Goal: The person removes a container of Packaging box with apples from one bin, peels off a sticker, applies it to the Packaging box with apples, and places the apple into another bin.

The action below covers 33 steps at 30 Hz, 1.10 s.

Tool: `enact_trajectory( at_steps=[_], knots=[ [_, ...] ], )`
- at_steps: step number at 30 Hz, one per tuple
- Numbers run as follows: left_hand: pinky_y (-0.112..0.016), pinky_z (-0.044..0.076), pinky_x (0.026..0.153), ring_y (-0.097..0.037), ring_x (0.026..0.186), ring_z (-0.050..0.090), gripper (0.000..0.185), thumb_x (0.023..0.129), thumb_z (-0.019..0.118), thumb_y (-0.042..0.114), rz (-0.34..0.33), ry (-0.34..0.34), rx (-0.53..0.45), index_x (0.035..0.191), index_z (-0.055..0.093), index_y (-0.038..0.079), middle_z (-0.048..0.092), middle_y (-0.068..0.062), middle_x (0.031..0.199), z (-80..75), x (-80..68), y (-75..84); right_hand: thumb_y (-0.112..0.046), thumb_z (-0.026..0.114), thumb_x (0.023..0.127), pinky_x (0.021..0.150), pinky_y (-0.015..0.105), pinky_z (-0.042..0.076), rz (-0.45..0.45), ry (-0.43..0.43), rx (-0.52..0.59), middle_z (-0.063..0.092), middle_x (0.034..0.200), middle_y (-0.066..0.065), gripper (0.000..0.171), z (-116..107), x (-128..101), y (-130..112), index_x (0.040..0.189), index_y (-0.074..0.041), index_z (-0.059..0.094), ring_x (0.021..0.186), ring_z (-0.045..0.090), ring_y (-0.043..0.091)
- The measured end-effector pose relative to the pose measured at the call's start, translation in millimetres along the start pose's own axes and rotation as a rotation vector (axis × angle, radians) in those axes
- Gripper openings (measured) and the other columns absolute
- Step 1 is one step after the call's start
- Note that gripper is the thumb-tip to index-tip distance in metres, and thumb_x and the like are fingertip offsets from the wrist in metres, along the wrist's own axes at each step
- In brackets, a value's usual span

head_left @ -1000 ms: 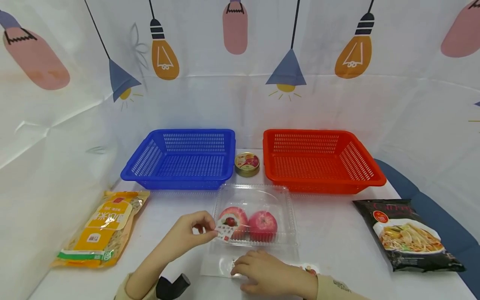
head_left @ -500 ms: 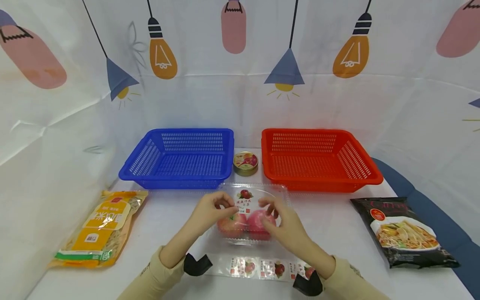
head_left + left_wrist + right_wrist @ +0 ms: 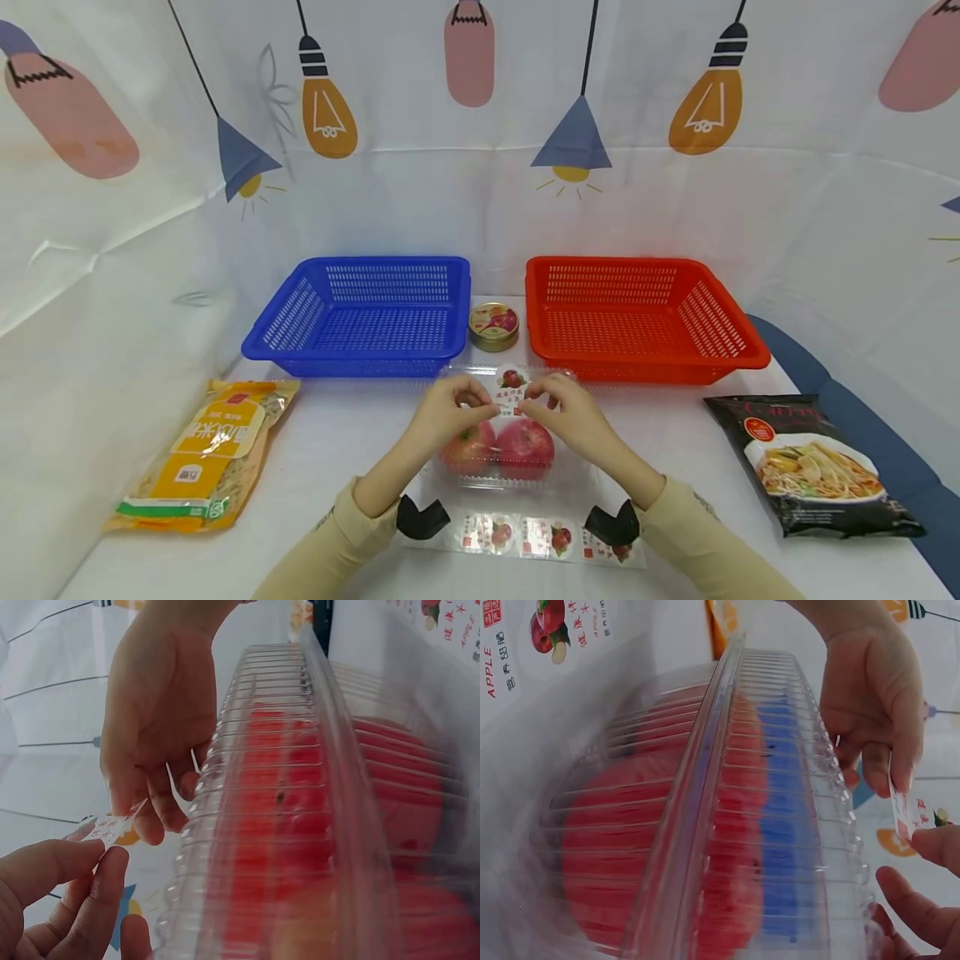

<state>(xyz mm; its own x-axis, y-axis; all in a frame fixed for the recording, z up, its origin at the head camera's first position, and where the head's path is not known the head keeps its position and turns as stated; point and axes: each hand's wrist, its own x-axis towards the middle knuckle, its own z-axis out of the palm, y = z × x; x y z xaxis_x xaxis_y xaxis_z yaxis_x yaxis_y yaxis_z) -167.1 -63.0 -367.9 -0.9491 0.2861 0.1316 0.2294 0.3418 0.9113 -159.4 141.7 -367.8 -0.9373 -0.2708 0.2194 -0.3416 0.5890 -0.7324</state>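
Observation:
An apple sticker (image 3: 510, 393), white with printed writing and a red apple picture, is held over a clear plastic clamshell box (image 3: 564, 467). My left hand (image 3: 452, 408) pinches its lower left corner between thumb and finger. At the lower right corner, my right hand (image 3: 567, 413) holds it by the fingertips. Inside the box, whose lid is down, lie two red apples (image 3: 525, 448). The left wrist view has the sticker (image 3: 109, 827) stretched between both hands, beside the box's ridged wall (image 3: 247, 787). On the table in front lies a strip of more stickers (image 3: 546, 537).
A blue basket (image 3: 360, 368) and a red basket (image 3: 645, 372) stand at the back, with a small round tin (image 3: 493, 327) between them. A yellow grain bag (image 3: 202, 454) lies left, a black noodle packet (image 3: 817, 467) right. A patterned cloth hangs behind.
My right hand has left the sticker strip and come up to the sticker's right corner. My left hand has carried the sticker rightward and up over the lid.

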Motion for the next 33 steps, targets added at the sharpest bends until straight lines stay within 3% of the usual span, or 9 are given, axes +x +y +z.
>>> enact_trajectory(
  at_steps=[5, 8, 11, 12, 14, 18, 23, 30, 33],
  knots=[
    [-0.023, 0.048, 0.053, -0.012, 0.063, 0.061, 0.019, 0.074, 0.075, 0.009, -0.021, 0.007, 0.022, 0.087, 0.063, 0.002, 0.068, -0.009, 0.074, 5.8, 0.0, -2.4, -0.021, 0.07, 0.081, 0.066, 0.03, 0.039, -0.023, 0.013, -0.044, 0.059, 0.086, 0.0, 0.012, 4.1, 3.5, 3.0, 0.077, -0.011, 0.064, 0.078, 0.047, 0.02],
    [-0.024, 0.05, 0.059, -0.014, 0.068, 0.065, 0.028, 0.074, 0.075, 0.013, -0.021, 0.007, 0.09, 0.098, 0.063, 0.002, 0.07, -0.01, 0.077, 7.8, -0.8, -4.8, -0.019, 0.07, 0.08, 0.087, 0.044, 0.042, -0.039, 0.011, -0.085, 0.059, 0.085, 0.002, 0.013, 7.7, 4.5, 4.8, 0.072, -0.011, 0.062, 0.083, 0.051, 0.025],
    [-0.025, 0.05, 0.063, -0.013, 0.068, 0.065, 0.024, 0.076, 0.075, 0.017, 0.014, 0.015, 0.193, 0.095, 0.065, 0.004, 0.07, -0.007, 0.076, 9.8, -1.2, -7.5, -0.019, 0.07, 0.08, 0.1, 0.056, 0.03, -0.036, -0.004, -0.127, 0.059, 0.085, 0.003, 0.014, 11.6, 4.1, 8.2, 0.071, -0.012, 0.062, 0.09, 0.053, 0.028],
    [-0.025, 0.049, 0.063, -0.012, 0.068, 0.064, 0.02, 0.077, 0.074, 0.019, 0.031, 0.019, 0.236, 0.09, 0.066, 0.006, 0.07, -0.005, 0.074, 10.5, -1.3, -8.4, -0.019, 0.07, 0.08, 0.101, 0.058, 0.029, -0.035, -0.006, -0.14, 0.06, 0.086, 0.003, 0.014, 12.9, 3.9, 9.1, 0.071, -0.012, 0.062, 0.092, 0.053, 0.028],
    [-0.024, 0.047, 0.062, -0.01, 0.065, 0.061, 0.014, 0.078, 0.073, 0.019, 0.078, 0.03, 0.317, 0.08, 0.066, 0.008, 0.068, -0.001, 0.07, 12.1, -1.2, -9.6, -0.02, 0.07, 0.08, 0.094, 0.054, 0.037, -0.018, -0.009, -0.165, 0.06, 0.087, 0.002, 0.013, 15.5, 3.3, 10.6, 0.071, -0.013, 0.063, 0.093, 0.053, 0.027],
    [-0.025, 0.041, 0.062, -0.011, 0.065, 0.054, 0.015, 0.077, 0.074, 0.021, 0.162, 0.059, 0.496, 0.07, 0.064, 0.012, 0.063, 0.005, 0.066, 14.5, -1.9, -9.9, -0.021, 0.071, 0.079, 0.079, 0.045, 0.044, -0.003, 0.004, -0.208, 0.06, 0.087, 0.001, 0.014, 20.1, 2.4, 11.1, 0.07, -0.015, 0.063, 0.09, 0.051, 0.024],
    [-0.035, 0.042, 0.071, -0.021, 0.079, 0.052, 0.018, 0.072, 0.077, 0.026, 0.201, 0.092, 0.671, 0.07, 0.067, 0.012, 0.06, 0.001, 0.076, 17.0, -3.0, -9.9, -0.019, 0.074, 0.075, 0.086, 0.048, 0.042, -0.038, 0.035, -0.285, 0.058, 0.081, 0.0, 0.014, 25.0, 1.5, 11.3, 0.067, -0.015, 0.063, 0.085, 0.051, 0.024],
    [-0.038, 0.041, 0.074, -0.022, 0.084, 0.051, 0.021, 0.072, 0.077, 0.03, 0.184, 0.096, 0.719, 0.072, 0.068, 0.011, 0.058, 0.0, 0.08, 18.4, -0.9, -12.3, -0.02, 0.076, 0.073, 0.088, 0.046, 0.042, -0.035, 0.062, -0.336, 0.055, 0.078, -0.001, 0.018, 28.1, 0.4, 10.5, 0.063, -0.016, 0.061, 0.085, 0.05, 0.024],
    [-0.038, 0.041, 0.074, -0.022, 0.084, 0.05, 0.022, 0.071, 0.077, 0.031, 0.194, 0.096, 0.731, 0.073, 0.068, 0.011, 0.058, 0.0, 0.08, 17.9, 0.0, -13.2, -0.021, 0.076, 0.072, 0.094, 0.048, 0.039, -0.033, 0.07, -0.346, 0.055, 0.079, 0.0, 0.018, 28.5, 0.1, 9.2, 0.065, -0.015, 0.06, 0.087, 0.051, 0.026]
  ],
)
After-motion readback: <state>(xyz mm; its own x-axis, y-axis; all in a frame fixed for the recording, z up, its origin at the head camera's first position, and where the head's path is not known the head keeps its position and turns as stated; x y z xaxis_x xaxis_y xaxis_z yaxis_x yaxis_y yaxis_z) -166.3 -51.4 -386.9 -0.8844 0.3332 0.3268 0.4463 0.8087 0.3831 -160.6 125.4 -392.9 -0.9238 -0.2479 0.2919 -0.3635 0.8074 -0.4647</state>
